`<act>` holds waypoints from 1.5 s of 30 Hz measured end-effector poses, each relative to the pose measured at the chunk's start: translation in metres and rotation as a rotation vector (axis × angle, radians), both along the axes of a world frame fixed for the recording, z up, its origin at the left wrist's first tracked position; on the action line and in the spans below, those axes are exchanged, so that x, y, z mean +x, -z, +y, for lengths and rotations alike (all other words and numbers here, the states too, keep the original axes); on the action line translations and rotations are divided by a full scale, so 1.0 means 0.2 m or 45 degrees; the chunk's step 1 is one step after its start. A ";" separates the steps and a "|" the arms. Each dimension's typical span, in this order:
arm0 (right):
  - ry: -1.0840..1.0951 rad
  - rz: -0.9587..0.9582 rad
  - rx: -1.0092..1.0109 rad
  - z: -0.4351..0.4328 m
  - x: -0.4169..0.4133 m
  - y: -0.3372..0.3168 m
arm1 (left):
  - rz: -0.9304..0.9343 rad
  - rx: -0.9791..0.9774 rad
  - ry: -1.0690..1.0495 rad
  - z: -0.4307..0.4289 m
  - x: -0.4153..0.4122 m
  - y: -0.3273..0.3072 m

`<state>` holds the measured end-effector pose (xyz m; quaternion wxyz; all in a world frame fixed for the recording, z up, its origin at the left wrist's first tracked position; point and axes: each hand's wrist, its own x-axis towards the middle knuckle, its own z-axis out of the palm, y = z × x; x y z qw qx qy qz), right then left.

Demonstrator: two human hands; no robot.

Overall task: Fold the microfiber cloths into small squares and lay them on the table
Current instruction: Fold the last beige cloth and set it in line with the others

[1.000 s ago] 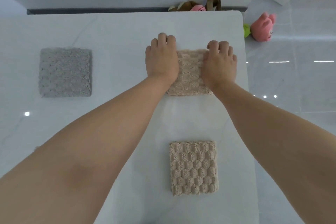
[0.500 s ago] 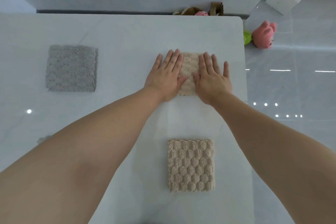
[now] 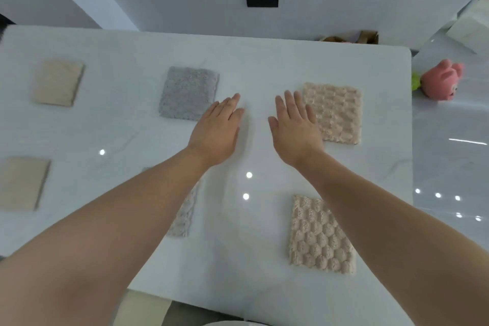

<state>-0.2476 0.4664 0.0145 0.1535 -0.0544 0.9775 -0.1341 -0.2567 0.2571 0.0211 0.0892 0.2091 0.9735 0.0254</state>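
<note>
Beige cloth [image 3: 337,114] by R hand [image 3: 296,132]; it & L hand [image 3: 215,131] fingers straight, empty.

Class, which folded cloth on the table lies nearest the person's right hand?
The bumpy beige cloth at the far right; the right hand overlaps its left edge in this view, while every other cloth lies clearly apart from that hand.

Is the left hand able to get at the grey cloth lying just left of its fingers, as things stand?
Probably yes. The left hand is open and empty, and the grey cloth lies flat right beside its fingers, with nothing on it or between them.
</note>
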 end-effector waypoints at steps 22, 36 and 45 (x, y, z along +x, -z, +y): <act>-0.101 0.036 0.215 -1.10 -0.30 0.13 | -0.117 0.041 0.305 -0.97 -0.50 0.18; -0.317 0.267 0.409 -1.09 -0.28 0.19 | 0.214 0.124 0.576 -1.12 -0.53 0.38; -0.189 0.421 0.309 -1.07 -0.35 0.12 | 0.221 0.347 0.440 -1.04 -0.56 0.22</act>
